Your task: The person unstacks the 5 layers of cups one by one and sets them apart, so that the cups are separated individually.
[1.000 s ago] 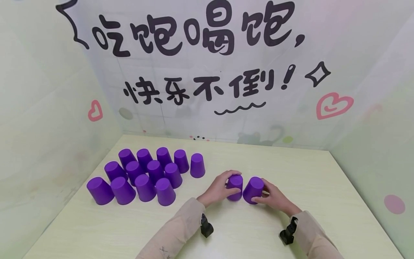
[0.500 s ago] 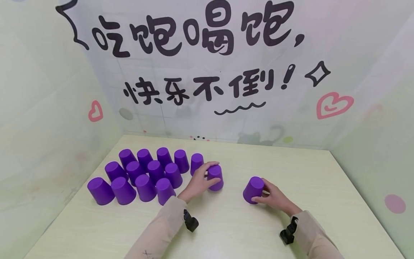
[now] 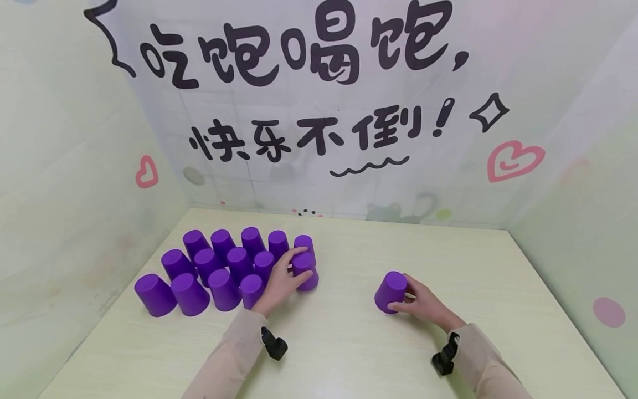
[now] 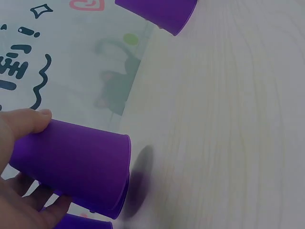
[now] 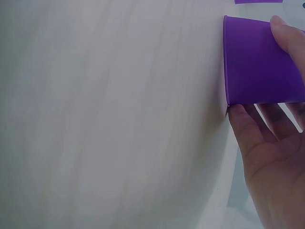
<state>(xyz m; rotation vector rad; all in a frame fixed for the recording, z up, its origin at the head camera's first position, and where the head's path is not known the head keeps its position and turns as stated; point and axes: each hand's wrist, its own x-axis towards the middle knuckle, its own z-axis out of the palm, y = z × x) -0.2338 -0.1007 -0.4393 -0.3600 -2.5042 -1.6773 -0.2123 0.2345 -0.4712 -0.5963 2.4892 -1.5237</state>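
Observation:
My left hand grips an upside-down purple cup by its sides, thumb nearer me and fingers around the back. In the left wrist view this cup has a shadow beside its rim on the table. Just behind it in the head view stands another purple cup, partly covered. Farther right, my right hand holds a second upside-down purple cup between thumb and fingers. The right wrist view has that cup with its rim at the table surface.
Several more upside-down purple cups stand in rows on the left of the pale wooden table. My left forearm passes close to the nearest row. A printed backdrop encloses the table at the back and sides.
My left hand has carried its cup leftward, away from the cup at my right hand and up to the group of cups. The right hand and its cup have stayed in place.

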